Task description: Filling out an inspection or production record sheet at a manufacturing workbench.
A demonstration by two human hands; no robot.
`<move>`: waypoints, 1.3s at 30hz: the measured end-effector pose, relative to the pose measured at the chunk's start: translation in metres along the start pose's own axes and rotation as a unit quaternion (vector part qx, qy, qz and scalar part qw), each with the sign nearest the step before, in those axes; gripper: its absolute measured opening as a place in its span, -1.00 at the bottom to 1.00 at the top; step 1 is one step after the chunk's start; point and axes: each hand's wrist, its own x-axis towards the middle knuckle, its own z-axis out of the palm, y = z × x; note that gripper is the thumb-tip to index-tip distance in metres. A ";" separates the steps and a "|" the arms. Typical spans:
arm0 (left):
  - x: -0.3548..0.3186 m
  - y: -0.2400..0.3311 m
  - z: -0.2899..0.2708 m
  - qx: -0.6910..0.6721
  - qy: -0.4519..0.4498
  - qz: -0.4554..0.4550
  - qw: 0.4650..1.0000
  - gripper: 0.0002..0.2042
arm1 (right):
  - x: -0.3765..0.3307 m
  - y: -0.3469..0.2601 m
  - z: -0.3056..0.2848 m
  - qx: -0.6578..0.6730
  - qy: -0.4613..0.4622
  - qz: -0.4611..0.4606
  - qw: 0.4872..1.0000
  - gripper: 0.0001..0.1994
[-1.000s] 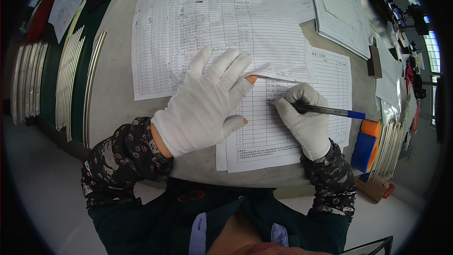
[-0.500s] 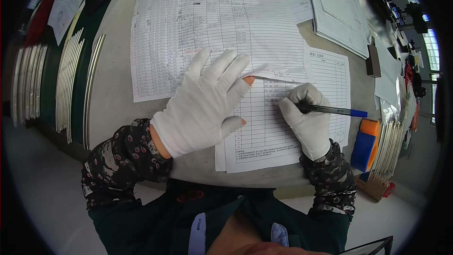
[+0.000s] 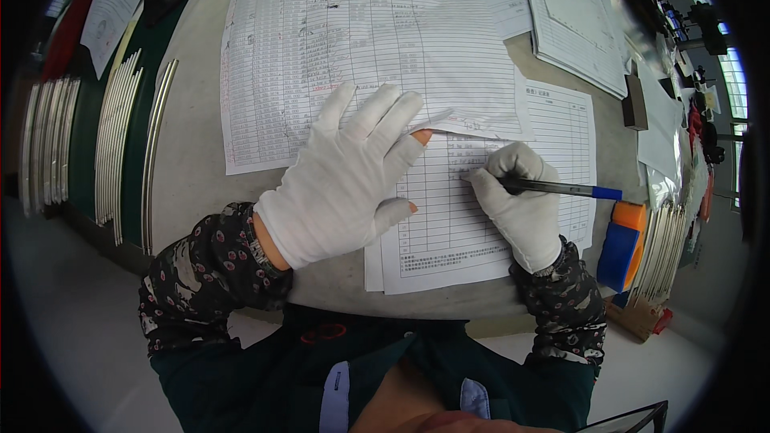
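Observation:
My left hand (image 3: 345,180), in a white glove with two fingertips cut off, lies flat with its fingers spread over two printed table sheets. The larger ruled sheet (image 3: 337,48) lies on top and further back. Its lower right corner covers part of the smaller form (image 3: 489,232) nearer to me. My right hand (image 3: 521,200), also in a white glove, grips a black pen with a blue cap (image 3: 561,188), its tip resting on the smaller form.
A grey table top (image 3: 192,192) carries more paper stacks (image 3: 569,16) at the back right. A blue and orange block (image 3: 624,244) lies right of the form. Curved metal strips (image 3: 120,144) are lined up along the left edge; similar strips (image 3: 662,252) stand at the right.
The pen hand has shifted slightly along the row of the smaller form. The left hand has stayed flat in place.

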 end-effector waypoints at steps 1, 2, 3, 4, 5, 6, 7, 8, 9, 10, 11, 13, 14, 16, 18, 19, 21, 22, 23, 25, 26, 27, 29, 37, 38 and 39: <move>0.000 0.000 0.000 0.001 0.001 0.000 1.000 -0.41 | 0.000 0.000 0.000 0.000 0.000 0.000 1.000 -0.82; 0.000 0.000 0.000 0.002 0.003 0.000 1.000 -0.42 | 0.000 0.000 0.000 0.009 0.003 0.005 1.000 -0.82; 0.000 0.001 0.000 0.002 0.003 0.000 1.000 -0.42 | -0.001 0.000 -0.001 0.017 0.006 0.010 1.000 -0.82; 0.000 0.001 0.000 0.000 0.005 0.000 1.000 -0.42 | -0.001 -0.001 -0.001 0.017 0.006 0.011 1.000 -0.82; 0.000 0.001 0.000 -0.001 0.008 0.000 1.000 -0.42 | -0.001 -0.001 -0.001 0.000 0.009 0.002 1.000 -0.82; 0.000 0.001 0.000 -0.001 0.008 0.000 1.000 -0.42 | 0.000 -0.002 0.000 -0.016 0.012 -0.006 1.000 -0.82; 0.000 0.001 0.000 -0.001 0.006 -0.001 1.000 -0.42 | 0.000 -0.002 0.000 -0.016 0.011 -0.006 1.000 -0.82; 0.000 0.001 0.000 -0.001 0.004 -0.002 1.000 -0.42 | 0.000 -0.002 0.000 -0.002 0.008 -0.002 1.000 -0.82; 0.000 0.001 0.000 -0.002 0.004 -0.001 1.000 -0.42 | 0.000 -0.001 0.000 0.012 0.005 0.002 1.000 -0.82; 0.000 0.001 0.001 0.000 0.004 0.000 1.000 -0.42 | -0.001 -0.001 0.000 0.012 0.005 0.003 1.000 -0.82; -0.001 0.001 0.001 0.001 0.005 0.001 1.000 -0.41 | -0.001 -0.001 0.001 0.006 0.012 0.005 1.000 -0.82; 0.000 0.001 0.000 0.000 0.005 0.001 1.000 -0.41 | -0.001 0.000 0.000 0.001 0.018 0.007 1.000 -0.82; 0.000 0.001 0.000 -0.002 0.004 0.001 1.000 -0.41 | -0.002 0.001 -0.001 0.006 0.015 0.014 1.000 -0.82; 0.001 0.001 0.000 0.000 0.002 0.001 1.000 -0.40 | -0.001 0.001 -0.002 0.011 0.014 0.020 1.000 -0.82; 0.002 0.000 0.001 0.002 -0.001 0.001 1.000 -0.40 | 0.000 0.001 -0.001 -0.004 0.016 0.002 1.000 -0.82; 0.003 0.000 0.001 -0.001 0.000 0.000 1.000 -0.40 | 0.000 0.001 -0.001 -0.004 0.017 0.002 1.000 -0.82; 0.003 -0.001 0.001 -0.004 0.001 -0.001 1.000 -0.41 | 0.001 0.001 0.000 0.025 0.016 0.007 1.000 -0.82; 0.002 -0.002 0.001 -0.005 0.010 0.000 1.000 -0.42 | 0.002 0.001 0.000 0.027 0.015 0.006 1.000 -0.82; 0.001 -0.002 0.001 -0.005 0.019 0.001 1.000 -0.44 | 0.003 0.000 0.000 0.013 0.018 0.008 1.000 -0.82; -0.001 -0.002 -0.001 0.001 0.026 -0.002 1.000 -0.44 | 0.004 -0.002 0.002 0.010 0.013 -0.002 1.000 -0.81; -0.001 0.000 -0.002 0.000 0.033 0.000 0.999 -0.45 | 0.000 -0.002 -0.003 0.022 0.018 0.024 0.999 -0.81; 0.000 -0.001 -0.003 -0.020 0.023 -0.001 1.000 -0.44 | 0.000 -0.001 -0.003 0.042 0.020 0.038 0.998 -0.80; 0.001 -0.003 0.003 -0.038 0.032 0.005 0.999 -0.43 | -0.002 0.000 -0.002 0.080 0.037 0.058 0.994 -0.79; -0.003 0.000 0.003 -0.025 0.041 0.009 0.999 -0.44 | -0.007 0.009 -0.004 0.047 0.040 0.049 0.997 -0.80; -0.003 0.000 0.003 -0.018 0.036 0.007 0.999 -0.44 | -0.006 0.008 -0.004 0.047 0.040 0.050 0.997 -0.80; -0.002 -0.001 0.002 -0.012 0.032 0.006 0.999 -0.43 | -0.005 0.006 -0.005 0.047 0.037 0.058 0.997 -0.80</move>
